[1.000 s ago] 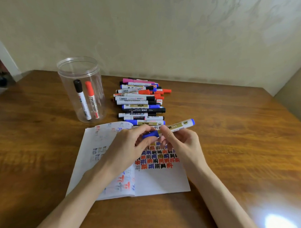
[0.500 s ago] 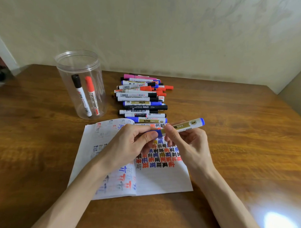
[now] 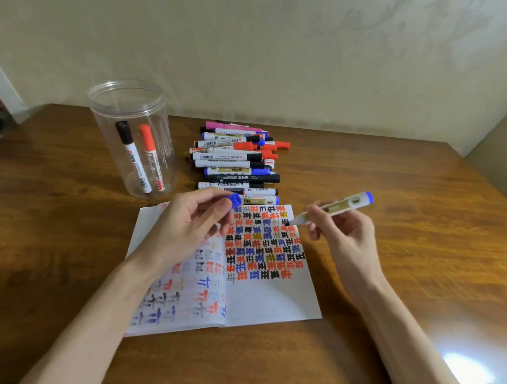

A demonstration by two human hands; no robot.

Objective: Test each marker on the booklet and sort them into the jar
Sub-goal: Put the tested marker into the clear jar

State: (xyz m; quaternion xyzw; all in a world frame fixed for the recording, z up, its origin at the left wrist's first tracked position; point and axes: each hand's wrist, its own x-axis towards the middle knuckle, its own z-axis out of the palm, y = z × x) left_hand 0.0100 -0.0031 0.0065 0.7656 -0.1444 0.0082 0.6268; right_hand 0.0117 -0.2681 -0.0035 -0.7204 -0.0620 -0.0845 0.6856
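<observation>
Over wooden table (image 3: 390,182), marker (image 3: 336,206) uncapped; white barrel, gold label, blue end.

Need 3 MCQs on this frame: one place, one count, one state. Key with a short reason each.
1. Where does the jar stand? A) left of the marker pile B) right of it C) on the floor
2. How many markers stand in the jar? A) none B) two C) five
3. The marker in the right hand is: A) capped B) uncapped, tip over the booklet C) lying flat
Key: 1 A, jar sits left of the pile. 2 B, one black-capped marker, one red-capped marker. 3 B, the left hand pinches its blue cap.
</observation>
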